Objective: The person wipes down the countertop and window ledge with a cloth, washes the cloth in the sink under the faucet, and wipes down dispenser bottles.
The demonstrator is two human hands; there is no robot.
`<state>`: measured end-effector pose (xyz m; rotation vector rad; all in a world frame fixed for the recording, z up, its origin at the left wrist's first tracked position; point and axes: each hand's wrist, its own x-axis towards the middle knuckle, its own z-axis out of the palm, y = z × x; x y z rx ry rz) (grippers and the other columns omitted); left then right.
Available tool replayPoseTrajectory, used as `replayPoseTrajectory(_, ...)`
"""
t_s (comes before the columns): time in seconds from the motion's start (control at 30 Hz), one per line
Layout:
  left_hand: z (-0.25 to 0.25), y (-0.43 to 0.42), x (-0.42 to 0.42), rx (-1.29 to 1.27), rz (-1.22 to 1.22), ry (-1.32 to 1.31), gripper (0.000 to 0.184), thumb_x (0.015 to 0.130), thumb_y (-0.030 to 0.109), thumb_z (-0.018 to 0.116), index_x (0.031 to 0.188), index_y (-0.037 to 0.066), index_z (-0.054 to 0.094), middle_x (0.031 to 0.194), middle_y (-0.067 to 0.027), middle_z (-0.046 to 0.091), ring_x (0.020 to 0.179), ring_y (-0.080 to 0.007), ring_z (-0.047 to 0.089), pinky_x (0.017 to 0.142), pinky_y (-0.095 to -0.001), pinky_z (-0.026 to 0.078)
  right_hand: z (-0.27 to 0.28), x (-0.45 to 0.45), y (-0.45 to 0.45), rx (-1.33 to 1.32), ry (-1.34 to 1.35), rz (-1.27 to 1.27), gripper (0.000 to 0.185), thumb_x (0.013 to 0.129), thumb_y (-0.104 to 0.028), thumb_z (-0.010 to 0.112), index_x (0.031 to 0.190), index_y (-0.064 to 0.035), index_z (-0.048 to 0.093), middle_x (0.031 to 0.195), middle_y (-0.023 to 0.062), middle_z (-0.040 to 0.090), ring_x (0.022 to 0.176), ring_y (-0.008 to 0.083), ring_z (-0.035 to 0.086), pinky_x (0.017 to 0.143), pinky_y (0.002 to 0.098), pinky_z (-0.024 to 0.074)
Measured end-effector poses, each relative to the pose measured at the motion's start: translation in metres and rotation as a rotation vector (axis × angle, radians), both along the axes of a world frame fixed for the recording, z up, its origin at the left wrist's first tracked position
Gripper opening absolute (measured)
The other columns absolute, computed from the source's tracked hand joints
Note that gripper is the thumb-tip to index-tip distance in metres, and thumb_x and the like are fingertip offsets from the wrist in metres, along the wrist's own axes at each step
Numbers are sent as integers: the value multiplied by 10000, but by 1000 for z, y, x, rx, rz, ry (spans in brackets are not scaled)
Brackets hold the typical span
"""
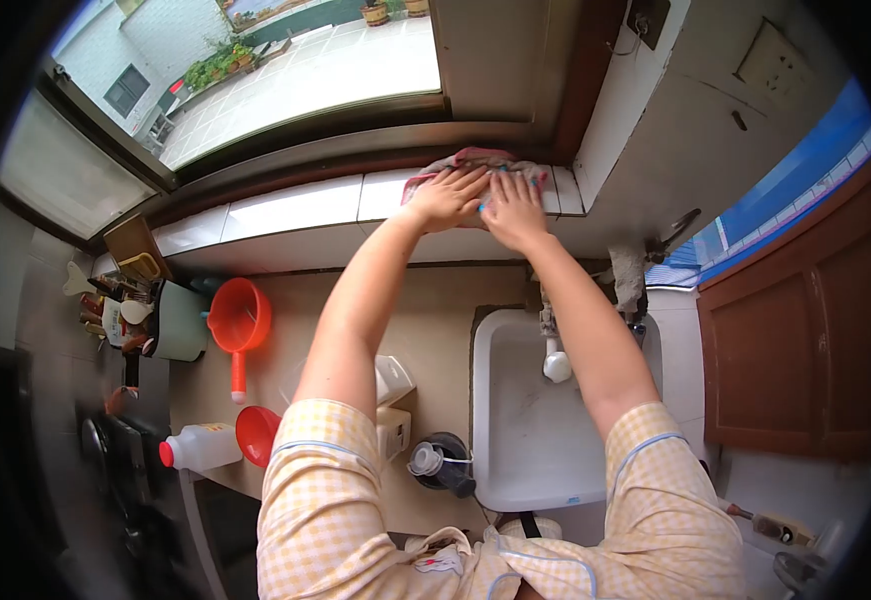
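Daylight comes through a window (355, 115) over a kitchen surface (445, 300), and a white-tiled sill (295, 208) runs along the foot of its frame. On that sill, toward its right end, lies a crumpled pink-edged cloth (475, 157), and both of the person's bare hands are on it. The left hand (447, 198) covers its left part and the right hand (515, 208) its right part, so neither is nearer to it. Both hands are open, palms down and fingers extended, laid over the fabric rather than closed around it (whether any fold is pinched under a thumb, one cannot tell).

Bunched as it is, the cloth has its longer extent along the sill, roughly parallel to the window frame and across the line of the forearms. Its ruffled far edge shows beyond the fingertips, on the window side. To the left, bare tiles stretch well away from the left hand; to the right, only a short piece of sill separates the right hand from the side wall (635, 130).

Below the right forearm is a white sink (485, 420) with a faucet (556, 365). Left of the left forearm, well apart from the hands, an orange-red dipper (238, 315) rests on the surface.
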<state>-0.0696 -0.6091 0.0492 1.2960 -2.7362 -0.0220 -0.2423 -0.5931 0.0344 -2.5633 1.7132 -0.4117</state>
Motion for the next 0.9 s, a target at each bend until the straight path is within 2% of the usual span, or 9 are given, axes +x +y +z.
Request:
replayPoseTrajectory(0.13,11,22,89,63,78,-73,524,903,370,277,1363,138,181,1415,-77,159,1308,-260,121,1057,-400,118,11,82,9,159,8,142,664,823,-423,325,1356,-59,167,1415,109,152,1311,279,103,1063,394,66)
replayPoseTrajectory(0.2,6,32,129,27,125,-40,514,901,367,286,1359,152,197,1415,-61,170,1303,-260,145,1053,-406,131,14,120,12,148,13,209,680,816,-424,334,1353,-45,163,1412,126,151,1310,285,106,1063,393,66)
replayPoseTrajectory(0.27,1,40,166,-61,130,-35,509,901,369,293,1354,151,212,1402,-68,209,1291,-266,187,1044,-404,164,15,154,14,189,35,251,696,803,-436,351,1358,-61,160,1421,95,141,1316,262,94,1066,389,41)
replayPoseTrajectory(0.47,-7,60,252,-74,270,15,520,891,375,323,1341,124,250,1392,-71,236,1285,-285,199,1040,-402,160,19,241,13,150,113,393,724,785,-443,391,1359,-69,158,1416,116,150,1307,298,118,1060,416,75)
replayPoseTrajectory(0.63,-14,55,234,-99,479,171,587,864,452,325,1340,117,247,1385,-74,254,1278,-289,216,1023,-447,182,13,242,6,72,106,447,739,771,-455,409,1352,-58,180,1402,145,178,1292,328,154,1050,427,115)
replayPoseTrajectory(0.73,-10,56,221,-148,560,38,528,875,402,336,1339,162,261,1383,-104,250,1281,-314,200,1006,-504,174,12,238,6,27,43,444,728,766,-448,425,1340,-52,216,1396,141,200,1290,317,167,1049,418,125)
replayPoseTrajectory(0.8,-23,54,216,-237,607,-29,548,865,453,316,1342,193,250,1359,-113,294,1256,-340,244,979,-566,174,13,233,7,50,50,446,718,762,-437,432,1338,-59,229,1397,107,210,1293,280,174,1056,395,108)
replayPoseTrajectory(0.83,-20,55,212,-273,559,-170,539,867,449,315,1344,209,242,1352,-141,295,1246,-368,249,964,-582,187,12,226,8,14,53,445,724,750,-411,481,1335,-65,234,1388,97,232,1285,261,199,1052,386,130)
replayPoseTrajectory(0.9,-17,59,198,-211,550,-165,546,870,459,309,1345,200,236,1369,-162,248,1245,-382,243,953,-580,212,9,208,10,10,41,460,728,743,-391,509,1335,-69,234,1389,92,231,1285,252,200,1051,384,135)
